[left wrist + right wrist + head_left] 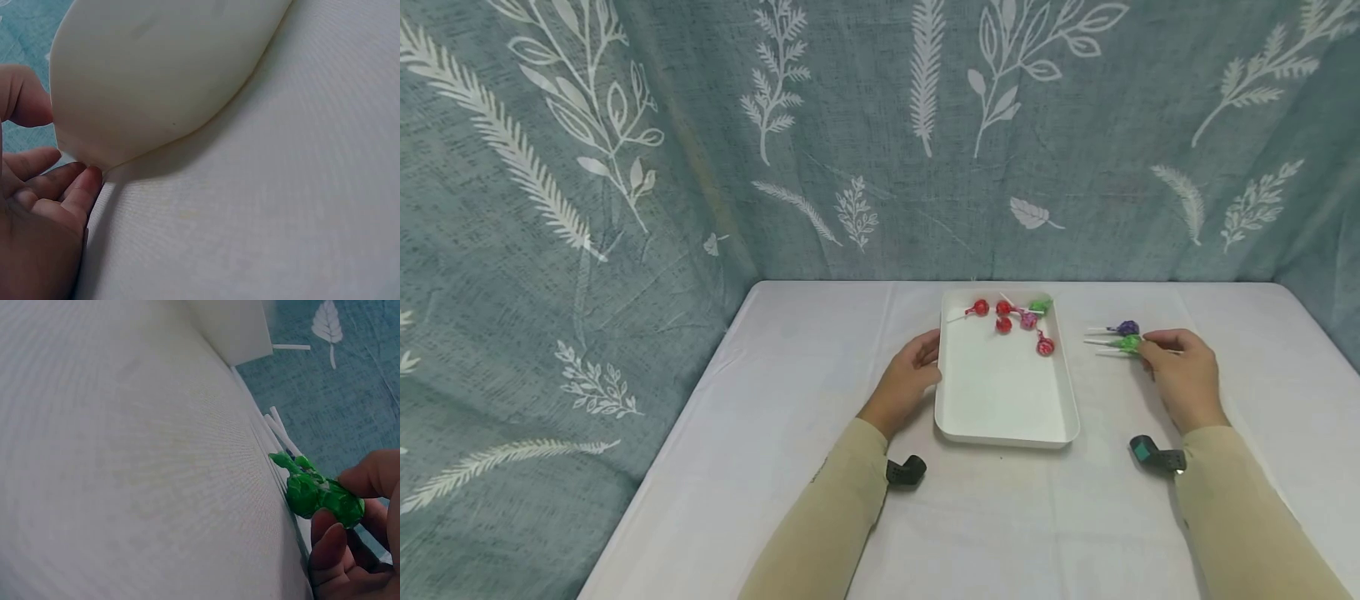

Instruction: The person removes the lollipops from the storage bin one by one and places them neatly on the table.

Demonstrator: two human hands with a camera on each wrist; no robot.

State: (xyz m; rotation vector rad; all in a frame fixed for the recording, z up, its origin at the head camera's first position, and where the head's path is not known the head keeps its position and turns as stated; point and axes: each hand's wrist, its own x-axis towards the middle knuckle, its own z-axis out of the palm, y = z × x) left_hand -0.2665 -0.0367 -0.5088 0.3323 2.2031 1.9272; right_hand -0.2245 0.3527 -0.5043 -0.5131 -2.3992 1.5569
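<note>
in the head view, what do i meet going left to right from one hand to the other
Left hand → white tray → purple lollipop → right hand.

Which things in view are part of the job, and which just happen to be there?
Job, apparently:
white tray, held by left hand
lollipops inside it
green-wrapped candy, pinched by right hand
purple lollipop nearby

Background:
patterned curtain
white tablecloth
black wrist devices
</note>
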